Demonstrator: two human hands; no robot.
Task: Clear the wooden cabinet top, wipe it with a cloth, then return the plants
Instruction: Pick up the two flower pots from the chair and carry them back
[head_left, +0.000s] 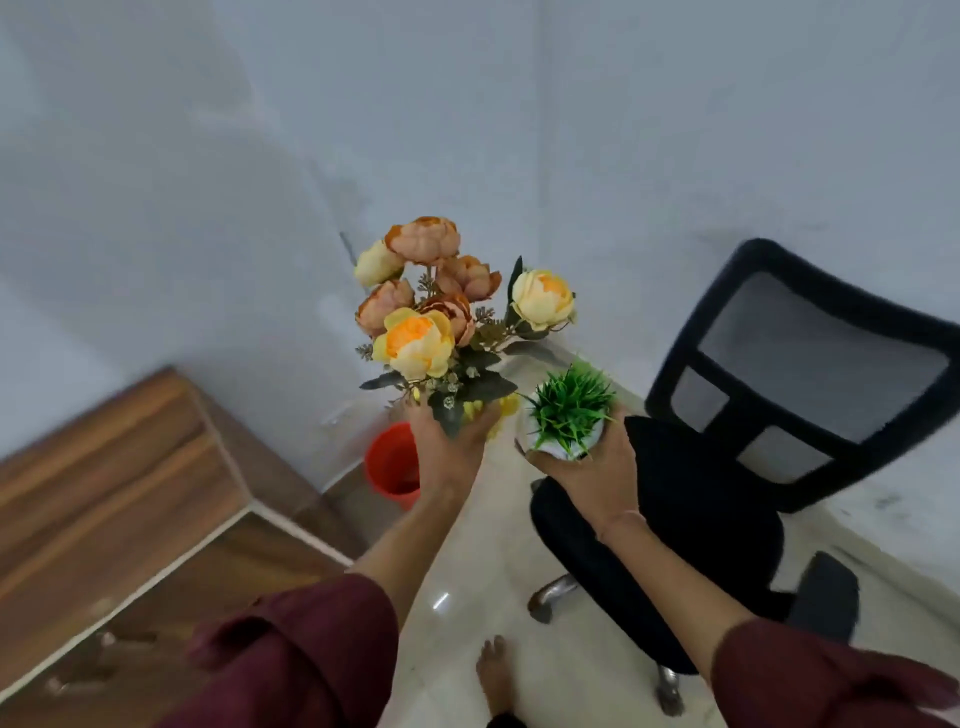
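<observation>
the left hand (449, 452) is curled round the base of a bunch of orange and cream flowers (426, 312), holding it upright. the right hand (587, 478) cups a small white pot of green grass (569, 410) from below, fingers wrapped round it. the wooden cabinet (119, 467) stands at the left and a black chair (810, 374) at the right. both plants hang in the air over the floor between them, touching neither. a red bucket (389, 462) sits on the floor near the cabinet's corner. both plants are off the cabinet, so the clearing looks done. no cloth shows, so i cannot tell whether the wiping is finished. putting the plants back on top remains.
</observation>
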